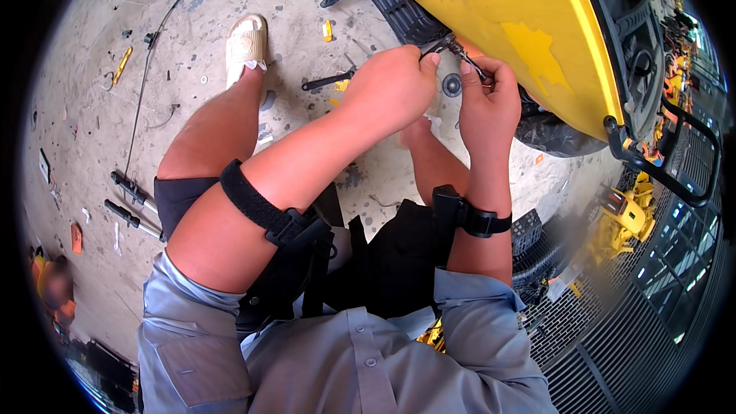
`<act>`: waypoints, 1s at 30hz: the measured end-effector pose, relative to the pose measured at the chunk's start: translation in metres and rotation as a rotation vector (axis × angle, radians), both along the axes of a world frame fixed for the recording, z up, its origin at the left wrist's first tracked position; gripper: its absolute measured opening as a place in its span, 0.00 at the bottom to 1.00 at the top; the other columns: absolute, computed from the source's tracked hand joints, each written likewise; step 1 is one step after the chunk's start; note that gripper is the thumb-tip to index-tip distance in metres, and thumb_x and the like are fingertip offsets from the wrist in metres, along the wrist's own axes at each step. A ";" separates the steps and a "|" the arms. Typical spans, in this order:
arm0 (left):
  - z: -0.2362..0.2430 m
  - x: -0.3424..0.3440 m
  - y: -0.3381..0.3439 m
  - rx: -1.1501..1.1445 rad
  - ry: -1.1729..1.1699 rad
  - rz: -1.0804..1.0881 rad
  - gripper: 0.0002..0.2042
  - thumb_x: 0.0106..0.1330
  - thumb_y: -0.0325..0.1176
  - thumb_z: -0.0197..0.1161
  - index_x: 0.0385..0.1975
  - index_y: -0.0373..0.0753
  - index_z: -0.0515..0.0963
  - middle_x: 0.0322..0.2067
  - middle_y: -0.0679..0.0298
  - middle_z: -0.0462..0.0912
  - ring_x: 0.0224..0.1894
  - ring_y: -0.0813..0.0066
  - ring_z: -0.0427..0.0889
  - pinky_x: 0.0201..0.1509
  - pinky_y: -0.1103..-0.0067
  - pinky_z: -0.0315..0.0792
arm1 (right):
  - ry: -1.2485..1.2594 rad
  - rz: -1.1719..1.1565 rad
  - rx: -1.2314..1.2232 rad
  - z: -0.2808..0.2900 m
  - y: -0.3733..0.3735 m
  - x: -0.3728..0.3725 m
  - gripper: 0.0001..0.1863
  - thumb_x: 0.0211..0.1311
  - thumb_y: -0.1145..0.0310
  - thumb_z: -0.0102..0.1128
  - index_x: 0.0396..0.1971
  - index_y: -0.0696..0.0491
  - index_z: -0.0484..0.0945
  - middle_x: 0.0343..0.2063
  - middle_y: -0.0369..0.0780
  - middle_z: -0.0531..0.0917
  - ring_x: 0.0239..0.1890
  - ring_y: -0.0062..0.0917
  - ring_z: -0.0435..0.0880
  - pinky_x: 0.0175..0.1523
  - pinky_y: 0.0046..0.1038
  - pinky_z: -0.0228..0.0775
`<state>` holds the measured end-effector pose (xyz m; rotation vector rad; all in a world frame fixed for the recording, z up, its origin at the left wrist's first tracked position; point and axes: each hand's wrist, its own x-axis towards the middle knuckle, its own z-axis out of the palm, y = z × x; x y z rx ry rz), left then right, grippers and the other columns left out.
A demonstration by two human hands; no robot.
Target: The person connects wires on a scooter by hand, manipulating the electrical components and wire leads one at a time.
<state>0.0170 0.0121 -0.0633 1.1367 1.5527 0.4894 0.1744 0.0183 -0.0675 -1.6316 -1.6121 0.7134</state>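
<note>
Both hands meet in front of the yellow vehicle body panel (498, 8), around a slim dark metal part (458, 50). My left hand (392, 86) is closed in a fist, thumb on top, at the part's left end. On the other end, my right hand (489, 100) pinches between thumb and fingers. The part's exact kind cannot be made out, and the fingers cover its ends. Just behind it, a black ribbed footrest (399, 11) sticks out from under the panel. Between my hands, lower down, a round dark disc (451, 85) shows against the floor.
A black bar (328, 80) lies left of my left hand. Two shock absorbers (134, 218), a thin cable (142, 84) and a yellow tool (123, 65) are on the concrete floor. A black tubular bar (690, 153) curves at right. Another person (57, 287) is at far left.
</note>
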 end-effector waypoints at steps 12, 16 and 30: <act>0.000 0.001 -0.001 0.038 0.007 0.004 0.21 0.75 0.45 0.49 0.33 0.31 0.79 0.33 0.43 0.83 0.41 0.42 0.82 0.46 0.56 0.75 | 0.252 -0.056 -0.145 -0.001 0.003 0.000 0.20 0.73 0.58 0.60 0.25 0.59 0.80 0.20 0.34 0.77 0.22 0.14 0.72 0.27 0.18 0.66; -0.001 -0.001 -0.001 0.023 0.001 0.005 0.22 0.75 0.46 0.49 0.34 0.31 0.79 0.32 0.43 0.83 0.39 0.42 0.82 0.45 0.57 0.75 | 0.270 -0.133 -0.247 0.000 0.004 -0.004 0.17 0.73 0.60 0.59 0.29 0.59 0.79 0.22 0.34 0.77 0.23 0.14 0.73 0.29 0.17 0.67; -0.001 -0.002 0.000 0.032 0.007 0.003 0.22 0.77 0.47 0.49 0.35 0.31 0.78 0.30 0.45 0.82 0.36 0.45 0.81 0.42 0.60 0.74 | 0.291 -0.277 -0.575 0.024 0.009 -0.005 0.13 0.73 0.64 0.59 0.34 0.60 0.80 0.22 0.34 0.79 0.25 0.14 0.74 0.31 0.17 0.67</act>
